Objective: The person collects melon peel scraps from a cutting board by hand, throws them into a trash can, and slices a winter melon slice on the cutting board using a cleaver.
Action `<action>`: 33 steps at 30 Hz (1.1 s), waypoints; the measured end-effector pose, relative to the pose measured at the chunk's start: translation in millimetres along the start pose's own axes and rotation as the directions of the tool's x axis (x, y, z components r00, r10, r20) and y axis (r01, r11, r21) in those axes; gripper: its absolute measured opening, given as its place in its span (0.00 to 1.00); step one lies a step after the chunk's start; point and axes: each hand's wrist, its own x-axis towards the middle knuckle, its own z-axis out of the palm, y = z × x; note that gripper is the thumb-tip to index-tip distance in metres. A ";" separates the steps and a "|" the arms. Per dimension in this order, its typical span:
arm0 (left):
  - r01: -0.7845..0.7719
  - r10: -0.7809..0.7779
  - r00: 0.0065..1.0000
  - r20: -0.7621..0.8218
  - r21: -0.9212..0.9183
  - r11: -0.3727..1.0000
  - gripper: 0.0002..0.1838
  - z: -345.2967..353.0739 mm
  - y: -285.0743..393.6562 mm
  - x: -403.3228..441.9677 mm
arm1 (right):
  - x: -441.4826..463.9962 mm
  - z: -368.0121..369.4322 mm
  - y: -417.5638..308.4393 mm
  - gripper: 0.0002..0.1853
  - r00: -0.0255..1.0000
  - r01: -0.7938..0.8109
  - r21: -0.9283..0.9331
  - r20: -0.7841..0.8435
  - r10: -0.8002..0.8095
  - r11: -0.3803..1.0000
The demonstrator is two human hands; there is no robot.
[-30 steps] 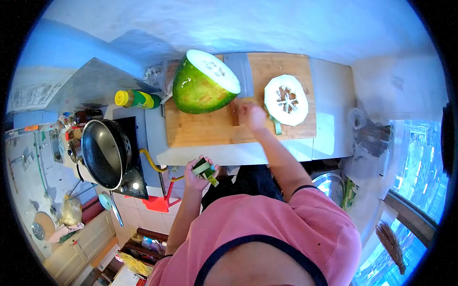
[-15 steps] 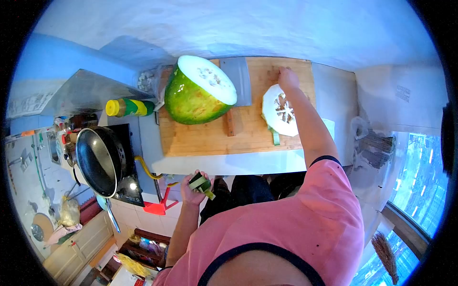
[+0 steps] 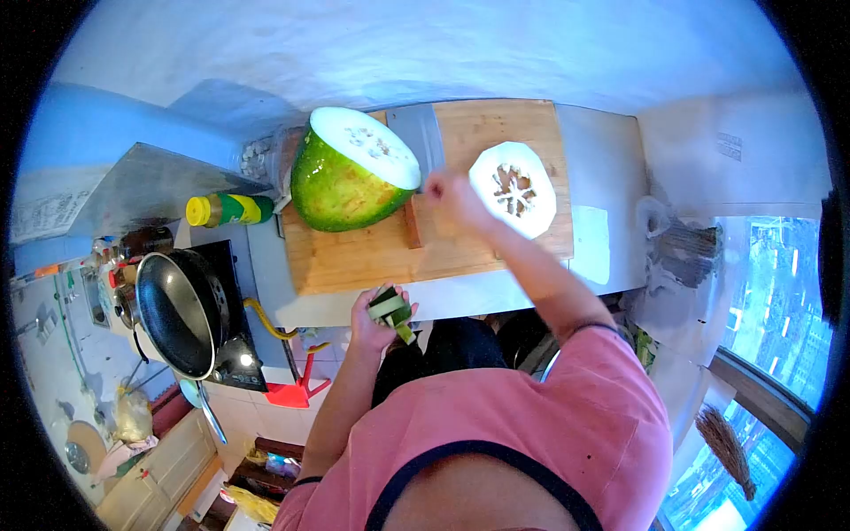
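Note:
My left hand (image 3: 376, 320) is closed around several strips of green melon peel (image 3: 390, 310), held just in front of the counter edge. Over the wooden cutting board (image 3: 452, 258), my right hand (image 3: 453, 196) is curled, blurred a little, beside the cleaver (image 3: 428, 133). Whether anything is in its fingers cannot be seen. The cleaver lies flat, wooden handle towards me. To its left rests a large cut winter melon (image 3: 350, 190), its white face tilted up. A peeled melon slice (image 3: 545, 190) with a seedy core lies right of my hand, and my forearm hides some board.
A yellow-capped bottle (image 3: 232, 210) lies on the counter left of the board. Further left, a black pan (image 3: 177, 310) sits on the stove, its handle sticking out. A red object (image 3: 288, 394) is below the counter edge.
My right hand has come from the board's far right edge towards me and left, beside the cleaver. The slice shows more fully. My left hand still holds the peel, slightly nearer the counter.

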 end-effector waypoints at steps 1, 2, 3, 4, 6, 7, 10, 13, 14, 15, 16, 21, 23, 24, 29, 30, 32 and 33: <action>0.021 -0.021 0.998 0.059 -0.003 1.000 0.15 1.4 0.0 8.2 | -29.9 4.4 -35.0 0.04 0.993 0.061 -0.038 0.108 -0.057 0.997; 0.024 -0.024 1.000 -0.008 0.047 0.999 0.16 12.2 -2.0 12.9 | -60.1 16.5 -53.9 0.05 0.982 0.133 0.005 0.132 -0.133 0.991; 0.030 -0.023 0.997 -0.072 0.099 0.995 0.16 23.5 -3.7 17.8 | -84.4 26.7 -73.4 0.05 0.977 0.164 -0.047 0.145 -0.155 0.985; 0.035 -0.029 0.997 -0.067 0.093 0.995 0.16 22.5 -5.7 27.0 | -99.4 30.9 -86.6 0.06 0.956 0.254 -0.043 0.161 -0.244 0.966; 0.057 -0.059 0.962 0.265 0.018 0.998 0.16 19.5 -10.7 38.7 | -116.8 28.4 -101.6 0.07 0.930 0.349 -0.137 0.172 -0.325 0.927; 0.061 -0.064 0.961 0.269 0.020 0.998 0.16 22.1 -14.4 36.8 | -121.1 28.2 -103.3 0.07 0.918 0.381 -0.164 0.180 -0.352 0.910; 0.089 -0.102 0.975 0.197 0.075 0.993 0.17 32.2 -23.6 31.3 | -129.8 10.3 -106.4 0.07 0.937 0.335 -0.104 0.144 -0.319 0.937; 0.166 -0.171 0.975 0.138 0.048 0.985 0.16 32.8 -31.0 27.1 | -132.1 -6.6 -90.7 0.07 0.939 0.329 -0.059 0.121 -0.321 0.942; 0.164 -0.171 0.957 0.234 0.052 0.985 0.15 35.3 -33.0 26.2 | -123.6 -15.7 -83.0 0.05 0.972 0.229 -0.046 0.061 -0.226 0.972; 0.161 -0.169 0.929 0.329 0.053 0.986 0.15 38.6 -35.6 25.1 | -114.4 -21.5 -45.3 0.05 0.955 0.268 -0.204 -0.070 -0.287 0.942; 0.149 -0.150 0.981 0.124 0.017 0.989 0.14 42.1 -35.4 18.3 | -94.9 -38.1 -38.7 0.07 0.964 -0.223 -0.046 -0.156 0.214 0.974; 0.043 -0.044 0.999 0.005 0.094 0.995 0.14 22.0 -25.1 -3.3 | 22.8 -134.3 153.9 0.18 0.667 -0.448 0.038 -0.652 0.362 0.893; 0.053 -0.054 0.998 0.019 0.040 0.998 0.14 7.4 -18.5 -9.9 | 58.9 -155.1 201.9 0.21 0.642 -0.513 -0.072 -0.693 0.327 0.855; 0.024 -0.024 1.000 0.002 0.047 0.999 0.13 0.7 -15.4 -12.5 | 74.1 -161.2 219.9 0.24 0.599 -0.623 -0.138 -0.718 0.356 0.770; -0.059 0.066 0.992 -0.108 0.065 0.996 0.12 -21.8 -10.8 -16.5 | 106.2 -179.9 200.7 0.22 0.536 -0.798 -0.089 -0.556 0.635 0.596; -0.073 0.078 0.989 -0.127 0.047 0.996 0.12 -24.1 -9.2 -15.0 | 108.1 -180.1 207.1 0.22 0.530 -0.801 -0.084 -0.559 0.638 0.593; -0.079 0.079 0.989 -0.126 0.007 0.997 0.12 -27.2 -6.0 -12.8 | 109.6 -177.2 217.5 0.18 0.534 -0.765 -0.073 -0.627 0.567 0.640; -0.073 0.074 0.990 -0.122 0.017 0.997 0.12 -26.2 -4.2 -8.5 | 110.5 -177.6 225.1 0.18 0.525 -0.768 -0.066 -0.634 0.567 0.637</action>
